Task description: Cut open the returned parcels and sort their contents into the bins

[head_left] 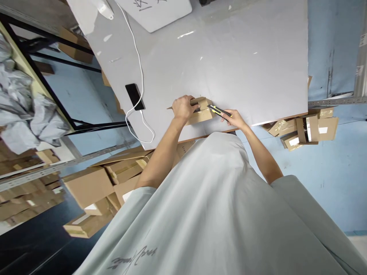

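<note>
A small cardboard box (201, 116) sits near the front edge of the grey table, its top flaps raised. My left hand (183, 107) is closed on the box's left part, with fingers reaching over the open top; a dark item seems to lie inside, but I cannot make it out. In my right hand (235, 118) is a yellow and black utility knife (217, 110). The knife points left, its front end at the right end of the box. Whether its blade is out is too small to tell.
On the table (243, 68), a black phone (134, 96) lies left with a white cable (139, 57) looped around it. A white panel (160, 13) with writing is at the back. Cardboard boxes lie on the floor left (88, 187) and right (311, 128). A rack (57, 72) stands left.
</note>
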The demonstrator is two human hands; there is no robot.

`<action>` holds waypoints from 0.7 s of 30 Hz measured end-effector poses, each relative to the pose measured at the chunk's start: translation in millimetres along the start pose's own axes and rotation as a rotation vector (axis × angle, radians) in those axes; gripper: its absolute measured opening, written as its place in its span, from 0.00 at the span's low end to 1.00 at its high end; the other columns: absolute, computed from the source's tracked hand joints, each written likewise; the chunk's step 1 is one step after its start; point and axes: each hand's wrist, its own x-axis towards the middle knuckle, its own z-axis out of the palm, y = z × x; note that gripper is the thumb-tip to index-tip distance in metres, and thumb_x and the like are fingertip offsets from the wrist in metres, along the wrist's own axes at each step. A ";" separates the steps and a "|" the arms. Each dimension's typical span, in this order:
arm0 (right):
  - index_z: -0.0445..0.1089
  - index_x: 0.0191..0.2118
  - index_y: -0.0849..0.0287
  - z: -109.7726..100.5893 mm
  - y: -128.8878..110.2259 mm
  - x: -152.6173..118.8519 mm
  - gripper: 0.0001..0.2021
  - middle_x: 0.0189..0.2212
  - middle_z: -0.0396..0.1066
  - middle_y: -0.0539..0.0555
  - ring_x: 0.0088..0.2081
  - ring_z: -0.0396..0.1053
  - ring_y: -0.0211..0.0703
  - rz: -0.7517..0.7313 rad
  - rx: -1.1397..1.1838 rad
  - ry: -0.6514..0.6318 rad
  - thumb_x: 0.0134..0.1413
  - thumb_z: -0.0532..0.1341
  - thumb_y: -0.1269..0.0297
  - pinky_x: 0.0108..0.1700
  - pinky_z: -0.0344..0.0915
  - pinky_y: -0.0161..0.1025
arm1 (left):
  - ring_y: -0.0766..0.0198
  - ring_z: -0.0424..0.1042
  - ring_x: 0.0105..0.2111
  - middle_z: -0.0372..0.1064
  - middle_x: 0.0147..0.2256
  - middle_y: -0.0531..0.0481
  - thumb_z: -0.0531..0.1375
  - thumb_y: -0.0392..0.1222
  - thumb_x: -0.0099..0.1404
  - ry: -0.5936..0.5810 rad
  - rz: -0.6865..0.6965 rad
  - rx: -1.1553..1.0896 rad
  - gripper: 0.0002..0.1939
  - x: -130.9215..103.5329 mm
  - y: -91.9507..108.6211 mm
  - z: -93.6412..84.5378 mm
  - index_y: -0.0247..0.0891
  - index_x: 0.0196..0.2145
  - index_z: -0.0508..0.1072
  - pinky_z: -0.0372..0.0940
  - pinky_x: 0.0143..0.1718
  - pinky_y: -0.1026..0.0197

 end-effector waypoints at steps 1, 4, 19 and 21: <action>0.82 0.44 0.57 -4.4 -1.1 -0.1 0.37 0.32 0.84 0.52 0.19 0.63 0.33 0.001 0.003 -0.036 0.58 0.74 0.22 0.19 0.59 0.34 | 0.36 0.80 0.57 0.85 0.51 0.38 0.70 0.53 0.72 0.013 -0.006 0.006 0.17 0.7 -0.2 2.7 0.46 0.55 0.86 0.72 0.58 0.42; 0.83 0.44 0.58 -15.8 -5.2 -3.0 0.36 0.31 0.83 0.52 0.19 0.62 0.32 0.022 -0.007 -0.113 0.59 0.75 0.23 0.19 0.59 0.35 | 0.36 0.80 0.56 0.84 0.49 0.37 0.67 0.52 0.75 0.037 -0.024 0.027 0.14 1.5 -0.2 9.8 0.46 0.51 0.87 0.73 0.58 0.41; 0.82 0.46 0.58 -15.3 -9.1 -9.0 0.37 0.30 0.84 0.52 0.19 0.60 0.33 0.059 -0.052 -0.070 0.61 0.73 0.22 0.19 0.60 0.34 | 0.35 0.77 0.60 0.81 0.52 0.36 0.64 0.52 0.76 -0.013 -0.060 -0.005 0.17 2.2 -2.2 17.3 0.44 0.56 0.84 0.70 0.62 0.41; 0.83 0.46 0.58 -14.6 -7.4 -7.9 0.36 0.30 0.84 0.52 0.20 0.61 0.33 0.059 -0.072 -0.070 0.62 0.73 0.23 0.20 0.61 0.35 | 0.36 0.77 0.60 0.81 0.52 0.37 0.64 0.52 0.76 -0.015 -0.066 0.000 0.16 2.6 -2.0 17.9 0.44 0.55 0.84 0.70 0.62 0.42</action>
